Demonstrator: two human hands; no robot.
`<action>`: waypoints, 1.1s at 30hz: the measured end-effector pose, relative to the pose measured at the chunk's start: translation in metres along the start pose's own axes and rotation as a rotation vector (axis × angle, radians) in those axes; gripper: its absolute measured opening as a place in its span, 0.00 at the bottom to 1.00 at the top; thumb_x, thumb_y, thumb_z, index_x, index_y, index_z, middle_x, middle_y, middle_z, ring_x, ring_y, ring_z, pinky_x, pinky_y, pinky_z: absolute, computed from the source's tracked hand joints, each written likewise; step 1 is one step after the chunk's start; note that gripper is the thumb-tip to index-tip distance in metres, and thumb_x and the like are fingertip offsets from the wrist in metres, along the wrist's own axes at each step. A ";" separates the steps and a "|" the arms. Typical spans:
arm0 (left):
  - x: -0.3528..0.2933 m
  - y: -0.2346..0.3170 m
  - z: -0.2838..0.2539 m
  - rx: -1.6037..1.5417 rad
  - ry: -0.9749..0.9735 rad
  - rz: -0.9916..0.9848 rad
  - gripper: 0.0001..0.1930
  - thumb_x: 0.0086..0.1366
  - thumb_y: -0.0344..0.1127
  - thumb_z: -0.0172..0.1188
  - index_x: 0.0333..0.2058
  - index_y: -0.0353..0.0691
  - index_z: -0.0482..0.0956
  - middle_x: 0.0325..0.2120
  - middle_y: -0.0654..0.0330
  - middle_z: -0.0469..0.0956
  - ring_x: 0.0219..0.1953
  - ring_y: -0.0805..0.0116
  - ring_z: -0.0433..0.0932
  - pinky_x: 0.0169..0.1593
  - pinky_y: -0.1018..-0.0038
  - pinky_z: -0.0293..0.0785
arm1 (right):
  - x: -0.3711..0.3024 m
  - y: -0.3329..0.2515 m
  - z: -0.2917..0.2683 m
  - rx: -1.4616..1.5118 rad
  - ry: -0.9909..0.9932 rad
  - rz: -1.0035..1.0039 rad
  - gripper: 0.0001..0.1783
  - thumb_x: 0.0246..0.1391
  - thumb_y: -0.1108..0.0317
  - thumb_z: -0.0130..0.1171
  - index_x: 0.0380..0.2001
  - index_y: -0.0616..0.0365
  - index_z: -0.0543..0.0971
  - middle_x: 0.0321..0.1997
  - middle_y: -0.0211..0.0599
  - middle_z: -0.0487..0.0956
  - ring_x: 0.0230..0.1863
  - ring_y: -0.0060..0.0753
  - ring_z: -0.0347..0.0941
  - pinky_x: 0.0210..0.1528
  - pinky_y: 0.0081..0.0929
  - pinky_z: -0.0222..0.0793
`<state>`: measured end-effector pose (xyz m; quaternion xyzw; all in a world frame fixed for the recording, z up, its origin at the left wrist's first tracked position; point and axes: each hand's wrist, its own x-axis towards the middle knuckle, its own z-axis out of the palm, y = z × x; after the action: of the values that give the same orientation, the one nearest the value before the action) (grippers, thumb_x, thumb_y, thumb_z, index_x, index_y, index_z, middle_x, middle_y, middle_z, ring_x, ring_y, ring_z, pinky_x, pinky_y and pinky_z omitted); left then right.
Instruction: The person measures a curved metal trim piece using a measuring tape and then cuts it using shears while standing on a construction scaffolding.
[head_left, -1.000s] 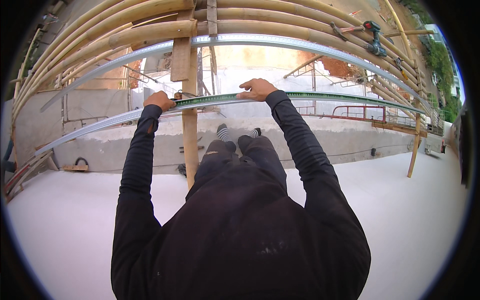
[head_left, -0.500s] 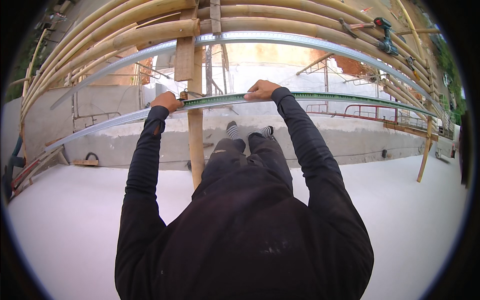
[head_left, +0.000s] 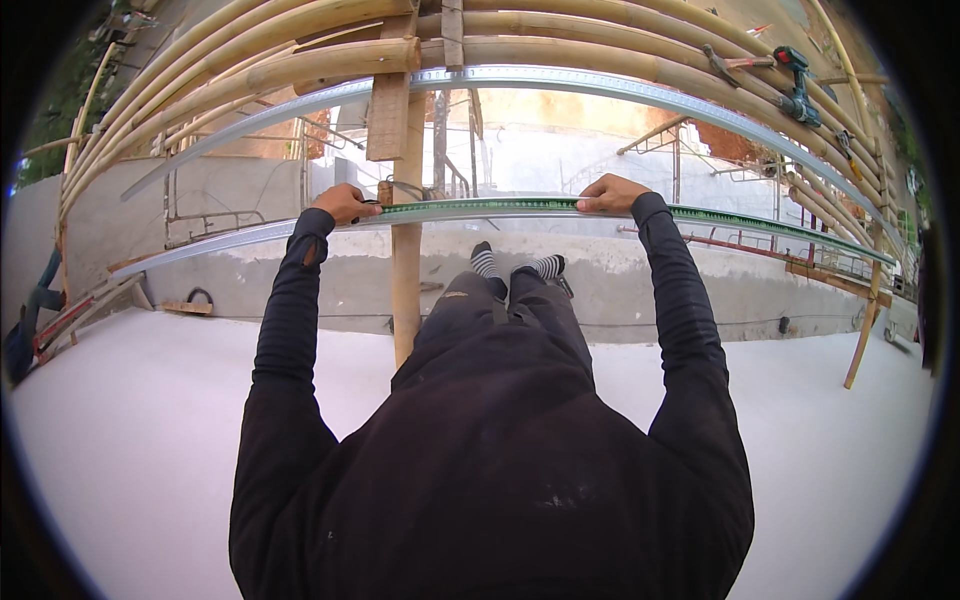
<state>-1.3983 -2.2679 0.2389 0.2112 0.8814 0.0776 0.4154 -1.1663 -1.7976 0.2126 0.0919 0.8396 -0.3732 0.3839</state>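
Note:
A green tape measure blade point(head_left: 480, 207) is stretched along a long silver metal profile point(head_left: 215, 243) that spans the view in front of me. At the blade's left end, my left hand point(head_left: 343, 203) is closed, fingers pinching the tape against the profile. Farther right, my right hand point(head_left: 610, 193) grips the tape and profile edge between thumb and fingers. Beyond my right hand the green blade runs on to the profile's far right end. A wooden post point(head_left: 406, 290) stands upright below the profile, near my left hand.
A second metal profile point(head_left: 560, 78) lies against bamboo poles point(head_left: 560, 48) ahead. A hammer point(head_left: 735, 63), a cordless drill point(head_left: 797, 85) and pliers point(head_left: 849, 152) rest on the poles at right. A wood-based tool with a dark handle point(head_left: 190, 303) sits on the ledge at left.
My right hand has slid rightward along the tape, farther from my left hand. The left hand keeps its hold at the tape's left end. The whole view has shifted slightly.

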 end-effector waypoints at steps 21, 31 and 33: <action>-0.007 -0.097 -0.017 0.015 -0.076 -0.152 0.27 0.49 0.57 0.69 0.26 0.33 0.83 0.18 0.57 0.78 0.23 0.66 0.76 0.31 0.70 0.69 | -0.029 0.049 -0.034 0.050 -0.108 0.145 0.27 0.50 0.47 0.65 0.48 0.53 0.82 0.45 0.40 0.83 0.47 0.36 0.76 0.54 0.30 0.67; 0.002 -0.080 -0.018 0.126 -0.044 -0.281 0.24 0.46 0.54 0.70 0.24 0.34 0.84 0.20 0.54 0.80 0.25 0.61 0.79 0.33 0.67 0.73 | -0.027 0.038 -0.026 0.035 -0.043 0.134 0.32 0.50 0.44 0.64 0.51 0.56 0.80 0.49 0.45 0.81 0.54 0.42 0.74 0.59 0.31 0.63; 0.000 -0.079 -0.015 0.154 -0.016 -0.286 0.23 0.47 0.53 0.70 0.25 0.34 0.84 0.20 0.54 0.80 0.25 0.61 0.79 0.34 0.67 0.73 | -0.016 0.020 -0.015 0.030 0.022 0.082 0.34 0.50 0.42 0.62 0.51 0.58 0.79 0.48 0.48 0.81 0.51 0.43 0.75 0.56 0.31 0.66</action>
<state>-1.4342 -2.3386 0.2238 0.1151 0.9025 -0.0517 0.4117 -1.1549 -1.7705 0.2193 0.1360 0.8336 -0.3687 0.3882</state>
